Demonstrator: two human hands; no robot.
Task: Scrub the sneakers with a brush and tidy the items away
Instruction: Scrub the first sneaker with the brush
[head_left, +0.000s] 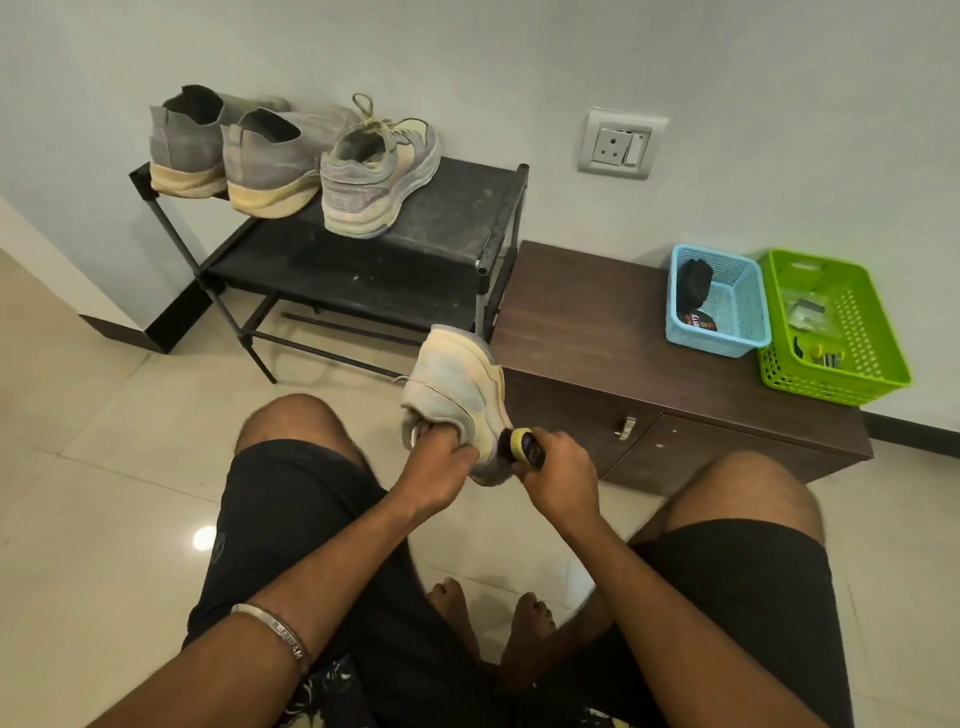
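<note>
— One sneaker (457, 395) is up in the air between the knees, just in front of the low brown cabinet (597, 312); three more shoes sit on the top shelf of the black rack (457, 208). Its pale mate (376, 176) stands near the middle of that shelf, and the grey pair (234, 150) is at the left end.

— How is it held?

— The left hand (441, 452) has its fingers tucked into the shoe's opening and curled round the collar. The right hand (558, 467) is wrapped round a small brush (524, 444) with a yellow band, bristles against the side of the sole near the heel.

— How would you expect the shoe to behave?

— Light, I'd judge, since one hand carries it. The fabric upper looks soft and would give under pressure; the thick sole looks stiffer, so that is where scrubbing can be firm. Fingers inside the collar seem the right hold, bracing it from within.

— And putting things away?

— The brush probably belongs in the blue basket (719, 306) on the cabinet's right end, touching the green basket (831, 332). Lift the shoe by its heel to shelve it.
</note>
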